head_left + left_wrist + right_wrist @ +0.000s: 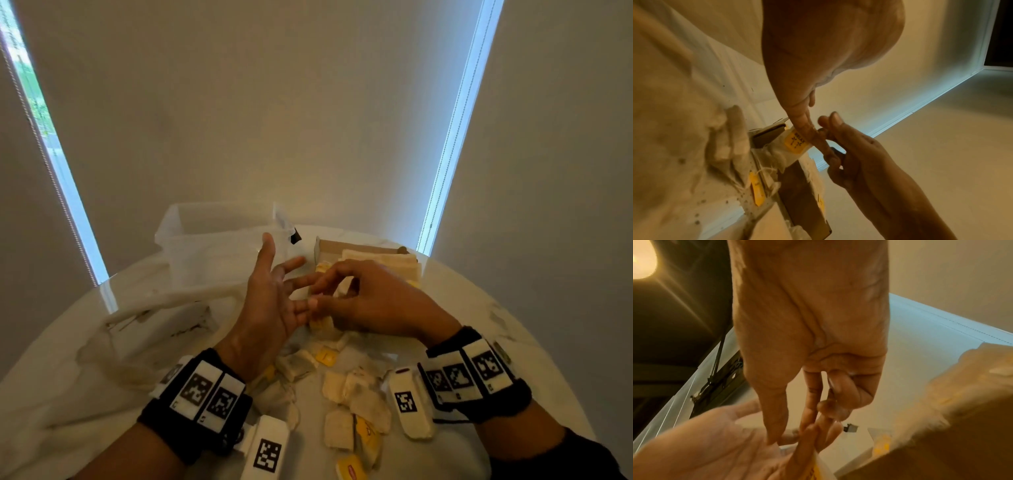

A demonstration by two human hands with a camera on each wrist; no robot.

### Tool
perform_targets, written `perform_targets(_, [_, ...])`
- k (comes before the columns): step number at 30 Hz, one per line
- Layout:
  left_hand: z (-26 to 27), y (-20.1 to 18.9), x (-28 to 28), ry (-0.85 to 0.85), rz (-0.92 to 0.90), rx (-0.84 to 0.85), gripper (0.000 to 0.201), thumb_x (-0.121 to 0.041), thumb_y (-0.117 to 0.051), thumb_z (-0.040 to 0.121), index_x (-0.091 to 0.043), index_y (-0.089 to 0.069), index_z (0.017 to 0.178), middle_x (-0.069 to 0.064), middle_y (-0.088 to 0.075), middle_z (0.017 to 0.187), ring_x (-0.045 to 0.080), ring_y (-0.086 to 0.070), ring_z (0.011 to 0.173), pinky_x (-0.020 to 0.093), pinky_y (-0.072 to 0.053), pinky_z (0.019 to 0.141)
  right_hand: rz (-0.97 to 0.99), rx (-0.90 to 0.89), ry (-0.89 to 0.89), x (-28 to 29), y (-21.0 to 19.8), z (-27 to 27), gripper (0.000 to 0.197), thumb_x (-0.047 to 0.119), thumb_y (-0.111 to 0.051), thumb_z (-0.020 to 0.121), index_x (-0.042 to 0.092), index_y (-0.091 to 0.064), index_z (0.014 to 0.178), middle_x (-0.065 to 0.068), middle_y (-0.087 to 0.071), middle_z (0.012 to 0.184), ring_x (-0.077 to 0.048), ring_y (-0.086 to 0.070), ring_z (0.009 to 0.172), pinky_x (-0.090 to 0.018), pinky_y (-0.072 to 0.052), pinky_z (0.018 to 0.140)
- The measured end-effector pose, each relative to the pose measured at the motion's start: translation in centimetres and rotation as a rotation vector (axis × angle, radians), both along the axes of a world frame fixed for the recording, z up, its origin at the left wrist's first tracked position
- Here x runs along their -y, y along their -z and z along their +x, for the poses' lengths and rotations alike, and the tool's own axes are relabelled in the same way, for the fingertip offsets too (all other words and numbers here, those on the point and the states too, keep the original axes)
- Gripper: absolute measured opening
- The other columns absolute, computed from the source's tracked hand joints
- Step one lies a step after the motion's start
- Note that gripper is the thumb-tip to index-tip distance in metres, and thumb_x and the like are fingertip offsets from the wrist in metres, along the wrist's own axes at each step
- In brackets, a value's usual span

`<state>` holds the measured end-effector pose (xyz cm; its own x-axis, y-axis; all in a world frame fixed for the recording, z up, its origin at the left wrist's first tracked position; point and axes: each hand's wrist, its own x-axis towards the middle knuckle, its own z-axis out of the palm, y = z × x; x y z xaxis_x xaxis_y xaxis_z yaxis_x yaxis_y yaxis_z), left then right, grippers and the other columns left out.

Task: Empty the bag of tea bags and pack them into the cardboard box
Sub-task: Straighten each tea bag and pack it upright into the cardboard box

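My left hand (284, 284) is open with fingers spread, palm turned to the right. My right hand (329, 294) meets its fingertips and pinches a pale tea bag (322, 323) with a yellow tag (795, 142), which hangs below both hands. Just behind them stands the open cardboard box (359, 247), with tea bags stacked inside. Loose tea bags (342, 387) lie scattered on the white table (462, 308) under my wrists. The emptied cloth bag (154, 308) lies crumpled at the left. In the right wrist view, my thumb and fingers (807, 418) close against the left hand (715, 443).
A clear plastic tub (212, 236) stands at the back left, beside the box. The round table's edge curves close behind the box and at the right. Window blinds hang behind the table.
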<state>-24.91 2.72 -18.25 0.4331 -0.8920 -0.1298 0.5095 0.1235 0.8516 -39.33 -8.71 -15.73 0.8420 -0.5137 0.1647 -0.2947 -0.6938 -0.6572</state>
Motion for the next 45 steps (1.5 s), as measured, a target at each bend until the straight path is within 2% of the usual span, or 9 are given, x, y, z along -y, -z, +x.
perform_targets(4, [0.0, -0.1, -0.1, 0.006, -0.005, 0.001, 0.090, -0.087, -0.037, 0.092, -0.020, -0.053, 0.150, 0.019, -0.068, 0.139, 0.040, -0.077, 0.105, 0.046, -0.057, 0.078, 0.044, -0.039, -0.025, 0.4, 0.4, -0.2, 0.029, 0.047, -0.087, 0.085, 0.035, -0.077, 0.110, 0.015, -0.072, 0.105, -0.008, -0.077, 0.075, -0.021, -0.060, 0.070])
perform_targets(8, [0.0, -0.1, 0.1, 0.049, 0.017, 0.053, 0.091, -0.087, -0.034, 0.093, -0.021, -0.053, 0.152, 0.015, -0.064, 0.146, 0.041, -0.074, 0.116, 0.049, -0.061, 0.089, -0.010, 0.005, 0.012, 0.8, 0.9, -0.3, 0.014, 0.047, -0.084, 0.087, 0.039, -0.080, 0.098, 0.020, -0.076, 0.095, -0.003, -0.074, 0.075, -0.009, -0.049, 0.059])
perform_targets(13, [0.1, 0.1, 0.4, 0.055, 0.031, 0.106, 0.090, -0.087, -0.033, 0.093, -0.021, -0.056, 0.150, 0.011, -0.064, 0.147, 0.039, -0.073, 0.119, 0.054, -0.058, 0.101, 0.004, 0.069, 0.103, 1.6, 1.6, -0.4, 0.014, 0.049, -0.081, 0.089, 0.036, -0.081, 0.092, 0.017, -0.077, 0.083, -0.001, -0.072, 0.073, -0.019, -0.049, 0.067])
perform_targets(19, [0.0, 0.2, 0.5, 0.077, 0.009, 0.119, 0.088, -0.085, -0.031, 0.095, -0.020, -0.054, 0.151, 0.012, -0.063, 0.148, 0.037, -0.073, 0.119, 0.054, -0.058, 0.101, 0.039, 0.052, 0.080, 1.5, 1.9, -0.1, 0.023, 0.053, -0.078, 0.091, 0.038, -0.077, 0.107, 0.021, -0.075, 0.103, 0.003, -0.072, 0.078, -0.017, -0.050, 0.069])
perform_targets(24, [0.1, 0.3, 0.4, 0.122, -0.023, 0.119, 0.088, -0.085, -0.031, 0.095, -0.021, -0.051, 0.153, 0.011, -0.063, 0.149, 0.034, -0.073, 0.119, 0.055, -0.058, 0.102, 0.016, 0.094, 0.060, 1.3, 1.9, -0.2, 0.013, 0.048, -0.081, 0.090, 0.040, -0.082, 0.099, 0.029, -0.075, 0.093, 0.002, -0.071, 0.076, -0.013, -0.047, 0.067])
perform_targets(28, [0.3, 0.2, 0.3, 0.152, -0.034, 0.121, 0.086, -0.083, -0.036, 0.095, -0.022, -0.051, 0.154, 0.009, -0.063, 0.149, 0.037, -0.072, 0.121, 0.058, -0.059, 0.101, 0.046, 0.213, 0.100, 1.6, 1.8, -0.2, 0.010, 0.044, -0.081, 0.091, 0.035, -0.082, 0.096, 0.021, -0.078, 0.094, 0.000, -0.072, 0.092, -0.029, -0.059, 0.085])
perform_targets(33, [-0.2, 0.2, 0.1, 0.156, 0.005, 0.258, 0.060, -0.064, -0.052, 0.102, -0.019, -0.066, 0.138, 0.008, -0.073, 0.134, 0.032, -0.075, 0.115, 0.056, -0.062, 0.096, 0.145, 0.356, 0.164, 1.9, 1.6, -0.3, 0.010, 0.035, -0.070, 0.102, 0.027, -0.075, 0.104, 0.009, -0.081, 0.094, -0.007, -0.077, 0.093, -0.042, -0.063, 0.092])
perform_targets(38, [0.0, 0.9, -0.3, 0.146, 0.018, 0.464, 0.032, -0.028, -0.070, 0.100, -0.017, -0.073, 0.130, 0.009, -0.079, 0.121, 0.028, -0.076, 0.110, 0.045, -0.065, 0.091, 0.142, 0.448, 0.156, 1.9, 1.7, -0.2, 0.013, 0.034, -0.070, 0.102, 0.023, -0.073, 0.109, 0.007, -0.081, 0.092, -0.011, -0.077, 0.085, -0.028, -0.059, 0.075])
perform_targets(45, [0.5, 1.1, -0.5, 0.094, 0.068, 0.541, 0.022, -0.022, -0.073, 0.099, -0.011, -0.077, 0.118, 0.012, -0.081, 0.104, 0.022, -0.075, 0.087, 0.043, -0.067, 0.084, 0.143, 0.498, 0.200, 2.3, 1.7, -0.2, 0.026, 0.042, -0.075, 0.097, 0.034, -0.067, 0.121, 0.014, -0.076, 0.108, -0.009, -0.076, 0.095, -0.026, -0.064, 0.071])
